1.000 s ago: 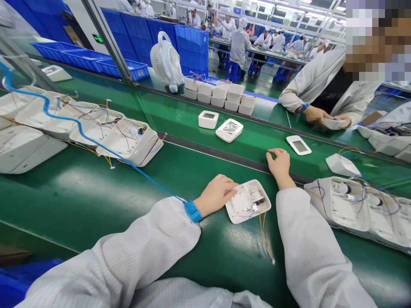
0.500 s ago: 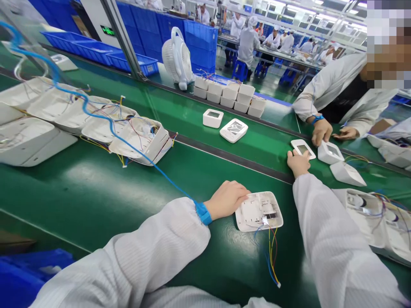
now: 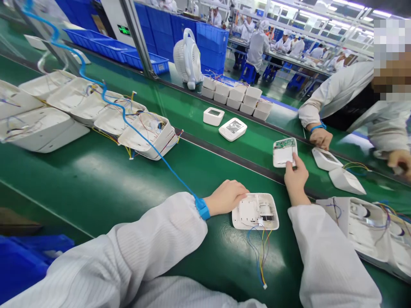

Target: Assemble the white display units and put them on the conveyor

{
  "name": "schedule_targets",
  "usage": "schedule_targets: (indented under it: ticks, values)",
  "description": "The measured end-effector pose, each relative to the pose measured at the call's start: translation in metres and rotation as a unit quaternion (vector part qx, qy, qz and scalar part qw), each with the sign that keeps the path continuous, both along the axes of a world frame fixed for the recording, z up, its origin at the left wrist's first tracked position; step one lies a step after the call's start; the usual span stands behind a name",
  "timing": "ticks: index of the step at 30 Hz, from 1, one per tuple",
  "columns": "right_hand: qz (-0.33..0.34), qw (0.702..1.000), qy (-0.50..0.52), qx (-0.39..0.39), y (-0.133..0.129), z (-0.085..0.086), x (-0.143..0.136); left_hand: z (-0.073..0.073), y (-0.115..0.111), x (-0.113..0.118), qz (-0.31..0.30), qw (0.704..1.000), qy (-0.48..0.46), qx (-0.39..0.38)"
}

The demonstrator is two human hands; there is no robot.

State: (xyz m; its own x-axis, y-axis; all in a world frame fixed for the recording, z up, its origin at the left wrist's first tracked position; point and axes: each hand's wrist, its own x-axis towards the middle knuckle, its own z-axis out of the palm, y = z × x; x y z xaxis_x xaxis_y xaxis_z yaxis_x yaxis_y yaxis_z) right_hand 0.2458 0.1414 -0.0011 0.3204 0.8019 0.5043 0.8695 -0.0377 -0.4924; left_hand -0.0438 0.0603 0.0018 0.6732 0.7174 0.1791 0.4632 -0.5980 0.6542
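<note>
My left hand (image 3: pixel 227 197) grips the upper left corner of a white plastic housing (image 3: pixel 248 210), which lies on the green work surface with its inside facing up. Blue, yellow and red wires (image 3: pixel 261 256) trail from its near edge to a small white connector. Held up over the belt by my right hand (image 3: pixel 296 177) is a white front cover (image 3: pixel 283 159), its inner side toward me, with a green circuit board (image 3: pixel 285 143) along the top. My thumb and fingers pinch its lower right edge. A blue wrist strap (image 3: pixel 202 208) with a coiled cord circles my left wrist.
Open white housings with wires stand in rows at left (image 3: pixel 146 136) and right (image 3: pixel 366 231). Two closed white units (image 3: pixel 233 129) rest on the belt, with stacked housings (image 3: pixel 237 96) and a fan (image 3: pixel 187 60) beyond. Opposite, a co-worker's hand (image 3: pixel 321 137) is near another white unit (image 3: pixel 326 159).
My right hand has picked the cover off the belt, brought it left and turned its inner side toward me. My left hand stays on the housing. The co-worker's far hand has moved right.
</note>
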Motion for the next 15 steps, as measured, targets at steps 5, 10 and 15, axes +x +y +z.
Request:
schedule_targets:
  ticks: [5,10,15]
  values:
    - [0.154,0.911,0.382,0.015,-0.052,0.021,-0.060,-0.002,0.000,-0.003,0.088,0.979,-0.173,-0.066]
    - [0.375,0.862,0.267,-0.212,-0.110,0.067,-0.108,-0.006,-0.008,-0.001,0.074,0.820,-0.490,-0.286]
    - [0.359,0.874,-0.182,-0.273,-0.154,0.113,-0.102,0.003,-0.017,0.001,0.037,0.657,-0.591,-0.467]
